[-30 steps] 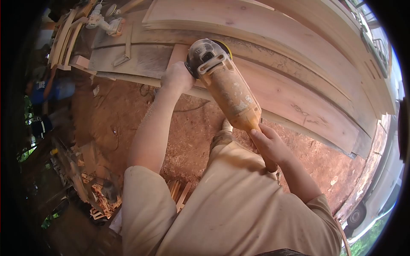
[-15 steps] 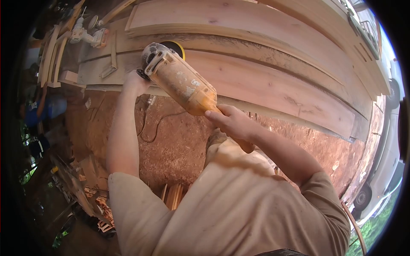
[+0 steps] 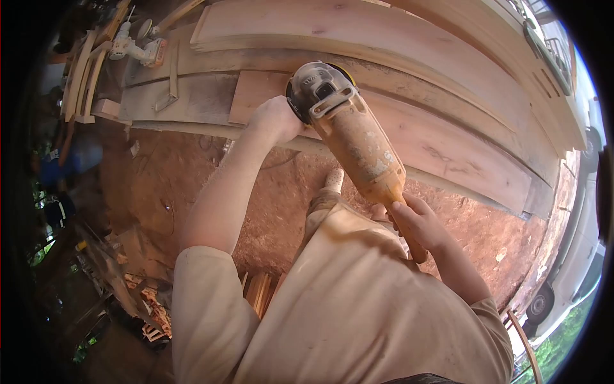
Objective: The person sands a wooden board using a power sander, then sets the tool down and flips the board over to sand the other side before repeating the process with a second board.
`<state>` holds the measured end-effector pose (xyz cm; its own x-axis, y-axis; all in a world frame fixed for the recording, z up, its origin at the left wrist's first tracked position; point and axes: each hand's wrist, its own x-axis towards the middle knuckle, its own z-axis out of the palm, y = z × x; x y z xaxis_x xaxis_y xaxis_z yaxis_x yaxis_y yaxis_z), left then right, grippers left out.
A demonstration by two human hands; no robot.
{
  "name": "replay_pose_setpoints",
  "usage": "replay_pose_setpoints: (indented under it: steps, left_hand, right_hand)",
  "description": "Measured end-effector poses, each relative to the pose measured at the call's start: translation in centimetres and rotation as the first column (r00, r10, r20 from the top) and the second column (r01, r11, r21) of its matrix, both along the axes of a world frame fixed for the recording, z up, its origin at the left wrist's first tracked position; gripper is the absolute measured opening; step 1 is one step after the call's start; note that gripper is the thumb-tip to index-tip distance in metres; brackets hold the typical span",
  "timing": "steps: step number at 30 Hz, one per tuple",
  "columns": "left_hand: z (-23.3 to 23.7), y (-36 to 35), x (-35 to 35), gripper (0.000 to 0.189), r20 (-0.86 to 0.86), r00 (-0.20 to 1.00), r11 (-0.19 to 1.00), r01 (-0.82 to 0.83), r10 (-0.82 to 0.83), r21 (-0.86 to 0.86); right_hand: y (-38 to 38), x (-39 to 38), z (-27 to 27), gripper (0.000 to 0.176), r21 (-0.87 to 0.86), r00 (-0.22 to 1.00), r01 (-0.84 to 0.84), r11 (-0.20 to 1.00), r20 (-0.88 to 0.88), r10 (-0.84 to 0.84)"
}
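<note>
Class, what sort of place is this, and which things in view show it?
Probably a woodworking shop, perhaps partly open-air: long wooden boards lie side by side, a sander-like power tool is in use, and a drill rests nearby, above bare reddish earth.

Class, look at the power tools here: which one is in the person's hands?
The grinder, the larger, orange-brown one: left hand at its head, right hand at its rear. The white drill lies apart, untouched.
</note>
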<state>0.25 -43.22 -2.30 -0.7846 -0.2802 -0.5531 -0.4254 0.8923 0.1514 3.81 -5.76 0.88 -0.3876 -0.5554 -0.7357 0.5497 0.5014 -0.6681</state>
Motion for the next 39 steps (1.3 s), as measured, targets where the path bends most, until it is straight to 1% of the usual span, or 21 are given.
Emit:
replay_pose_setpoints:
  steps: [1,2,5,8,10,11,12,13,15,17,18,20,21,24,28,30,31,33,35,36,39]
  left_hand:
    - [0.7,1.4,-0.5,0.034,0.039,0.999,0.999,0.015,-0.017,0.044]
    - [1.7,2.9,-1.1,0.035,0.062,0.998,0.997,-0.004,0.000,0.075]
    - [2.7,7.2,-2.3,0.035,0.056,0.998,0.996,0.011,-0.015,0.088]
    - [3.3,10.9,-3.4,0.037,0.080,0.995,0.992,0.043,-0.052,0.115]
    - [3.1,13.4,-3.9,0.037,0.080,0.993,0.990,0.078,-0.088,0.117]
    - [2.7,14.6,-4.3,0.037,0.080,0.992,0.988,0.091,-0.101,0.122]
    - [1.6,15.4,-4.7,0.038,0.079,0.983,0.979,0.155,-0.167,0.134]
    - [1.6,16.5,-5.3,0.038,0.077,0.971,0.965,0.213,-0.226,0.152]
    - [1.5,18.5,-6.0,0.039,0.104,0.972,0.972,0.197,-0.210,0.128]
    - [1.6,20.9,-6.9,0.040,0.112,0.959,0.961,0.248,-0.262,0.122]
    - [1.8,22.0,-7.4,0.041,0.122,0.956,0.961,0.255,-0.268,0.108]
    - [2.7,24.6,-8.2,0.041,0.121,0.947,0.952,0.287,-0.299,0.105]
    - [3.2,25.7,-8.6,0.042,0.119,0.944,0.950,0.295,-0.306,0.105]
    - [4.0,30.7,-10.0,0.043,0.140,0.933,0.942,0.317,-0.331,0.113]
    - [4.0,36.4,-11.7,0.041,0.138,0.915,0.925,0.371,-0.379,0.085]
    - [3.1,39.1,-12.8,0.042,0.134,0.860,0.871,0.488,-0.492,0.062]
    - [3.1,40.5,-13.1,0.042,0.138,0.857,0.868,0.493,-0.497,0.061]
    - [3.8,43.4,-14.2,0.041,0.167,0.803,0.817,0.575,-0.573,0.042]
    - [5.1,46.1,-14.9,0.042,0.159,0.783,0.797,0.603,-0.601,0.042]
    - [5.4,47.4,-15.2,0.042,0.150,0.770,0.782,0.621,-0.621,0.051]
    - [5.2,50.3,-16.6,0.041,0.140,0.719,0.730,0.682,-0.681,0.043]
  right_hand:
    - [1.0,0.3,0.3,0.040,0.007,0.999,0.048,0.999,0.010,-0.048]
    - [2.4,0.5,0.3,0.040,0.005,0.998,0.067,0.998,0.012,-0.067]
    - [6.3,1.0,0.6,0.039,-0.008,0.991,0.133,0.991,0.017,-0.132]
    - [9.4,1.7,0.8,0.041,0.026,0.980,0.200,0.979,0.009,-0.200]
    - [12.0,2.5,0.5,0.042,-0.051,0.965,0.262,0.964,-0.012,-0.263]
    - [13.3,2.7,0.7,0.042,-0.036,0.950,0.311,0.950,-0.018,-0.312]
    - [14.3,2.8,0.9,0.042,-0.027,0.956,0.291,0.956,-0.013,-0.292]
    - [15.3,3.0,1.0,0.043,-0.018,0.962,0.272,0.962,-0.005,-0.272]
    - [17.0,3.5,0.9,0.043,0.003,0.943,0.333,0.943,-0.008,-0.333]
    - [18.7,3.6,1.3,0.052,0.038,0.960,0.276,0.960,0.044,-0.277]
    - [19.5,3.8,1.5,0.052,0.037,0.952,0.301,0.953,0.044,-0.302]
    - [20.9,3.9,1.9,0.049,0.127,0.953,0.300,0.946,0.006,-0.303]
    - [21.3,4.0,2.1,0.049,0.123,0.948,0.315,0.941,0.011,-0.319]
    - [24.6,5.0,2.1,0.048,0.136,0.915,0.397,0.908,0.018,-0.403]
    - [28.8,6.4,1.7,0.050,0.080,0.859,0.509,0.857,0.011,-0.511]
    - [30.7,6.9,1.8,0.050,0.074,0.833,0.551,0.831,0.013,-0.553]
    - [31.5,7.2,1.9,0.049,0.074,0.809,0.583,0.809,0.035,-0.586]
    - [32.8,7.8,1.9,0.048,0.065,0.776,0.625,0.778,0.057,-0.628]
    - [33.7,8.5,1.9,0.048,0.040,0.712,0.701,0.712,0.030,-0.702]
    - [34.2,8.6,1.9,0.048,0.030,0.701,0.712,0.701,0.033,-0.713]
    - [35.4,8.6,2.2,0.046,-0.025,0.637,0.771,0.637,0.017,-0.771]
